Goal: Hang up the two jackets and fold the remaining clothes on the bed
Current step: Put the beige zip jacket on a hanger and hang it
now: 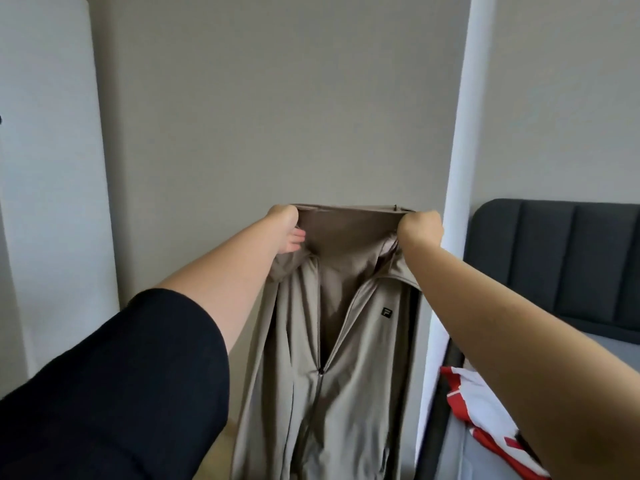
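Both arms stretch forward and upward, roughly parallel. The left hand [285,226], black sleeve at the upper arm, and the right hand [420,227] are each fisted, level with one another, knuckles up.

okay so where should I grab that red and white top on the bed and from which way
Probably the white upper edge of the red and white garment, reached from above and from the bed's open side. It lies crumpled and partly hidden behind the right arm, so collar and shoulders cannot be told. Both hands hold the beige jacket.
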